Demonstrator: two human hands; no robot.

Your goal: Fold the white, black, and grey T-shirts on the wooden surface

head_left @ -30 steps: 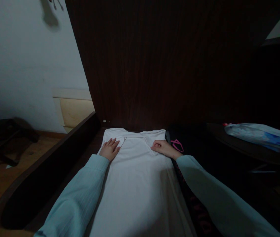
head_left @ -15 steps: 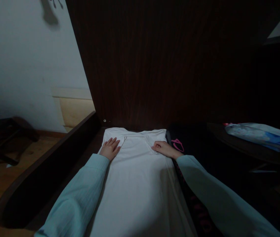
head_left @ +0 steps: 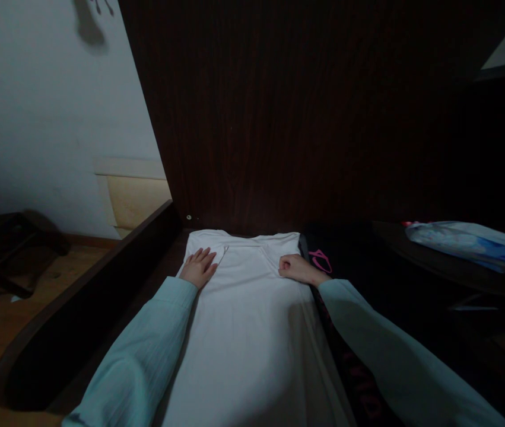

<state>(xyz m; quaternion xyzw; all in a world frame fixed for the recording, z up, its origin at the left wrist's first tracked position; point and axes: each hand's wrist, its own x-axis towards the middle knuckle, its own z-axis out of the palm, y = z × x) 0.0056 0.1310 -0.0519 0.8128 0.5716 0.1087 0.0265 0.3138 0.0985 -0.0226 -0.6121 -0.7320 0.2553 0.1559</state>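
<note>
A white garment [head_left: 247, 320] lies spread flat on a dark surface, its neckline against a dark wooden panel. My left hand [head_left: 199, 268] rests flat on the garment's left shoulder, fingers stretched out and open. My right hand [head_left: 297, 268] sits on the right shoulder with its fingers curled in, closed on the white cloth. Both arms wear pale blue-green sleeves.
A black garment with pink print [head_left: 323, 261] lies just right of the white one. A dark wooden rail [head_left: 101, 290] runs along the left, with wooden floor beyond. A plastic bag [head_left: 466, 243] rests on a dark round table at right. The tall dark panel [head_left: 305, 112] stands close behind.
My right hand has slid slightly right along the shoulder, its fingers curling tighter. The left hand has stayed put.
</note>
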